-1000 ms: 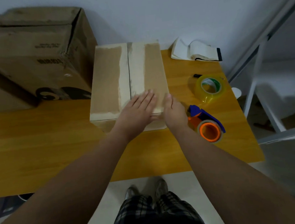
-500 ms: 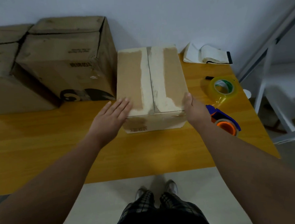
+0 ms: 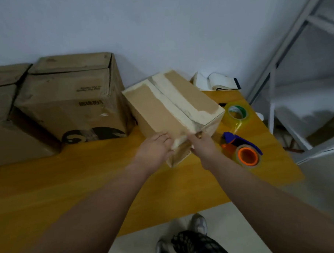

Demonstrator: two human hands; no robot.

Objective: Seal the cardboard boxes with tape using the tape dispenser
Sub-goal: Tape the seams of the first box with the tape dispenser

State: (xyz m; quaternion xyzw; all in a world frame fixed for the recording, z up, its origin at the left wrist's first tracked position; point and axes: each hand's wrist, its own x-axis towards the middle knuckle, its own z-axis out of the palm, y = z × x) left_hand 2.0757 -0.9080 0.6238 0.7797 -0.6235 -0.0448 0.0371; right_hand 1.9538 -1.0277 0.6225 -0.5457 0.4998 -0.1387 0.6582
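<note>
A small cardboard box (image 3: 167, 109) with pale torn strips along its closed top seam is turned at an angle, its near end lifted off the yellow wooden table (image 3: 69, 188). My left hand (image 3: 155, 148) grips its near edge, fingers on top. My right hand (image 3: 203, 146) holds the near corner beside it. The blue tape dispenser (image 3: 241, 148) with an orange core lies on the table just right of my right hand, untouched. A loose roll of clear tape (image 3: 237, 113) lies behind the dispenser.
A large brown carton (image 3: 71, 98) stands at the back left against the wall, with another carton (image 3: 1, 114) further left. A white folded item (image 3: 216, 82) lies at the back right corner. A grey metal frame (image 3: 274, 68) stands right of the table.
My hands moved from the box's two sides to its near end. The box has turned clockwise and its near end has come up off the table. The camera view tilted up.
</note>
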